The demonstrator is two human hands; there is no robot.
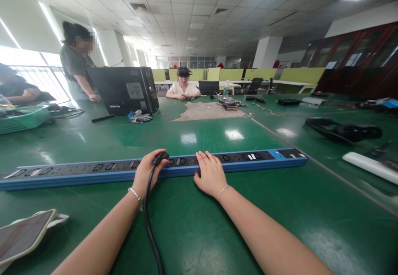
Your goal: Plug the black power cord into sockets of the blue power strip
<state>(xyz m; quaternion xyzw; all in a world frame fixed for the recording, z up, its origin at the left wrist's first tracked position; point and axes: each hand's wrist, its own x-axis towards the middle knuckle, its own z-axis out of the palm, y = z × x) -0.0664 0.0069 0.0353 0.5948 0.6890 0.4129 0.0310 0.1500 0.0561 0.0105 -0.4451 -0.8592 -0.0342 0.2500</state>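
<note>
A long blue power strip (183,171) with black sockets lies across the table in front of me. My left hand (146,171) is closed on a black power plug (161,156), held at the strip's sockets left of the middle. Whether its pins are inside a socket is hidden. From the plug a thick black cable (148,221) runs down toward me between my arms. Just to the right, my right hand (211,173) grips the strip from above, fingers across its top and thumb by its front side.
A phone (25,235) lies at the near left, a green basket (26,119) farther back. Beyond the strip stand a black computer case (124,90) and crumpled gloves (139,116). Right are a black device (342,130) and a white bar (371,167). Several people are around the table.
</note>
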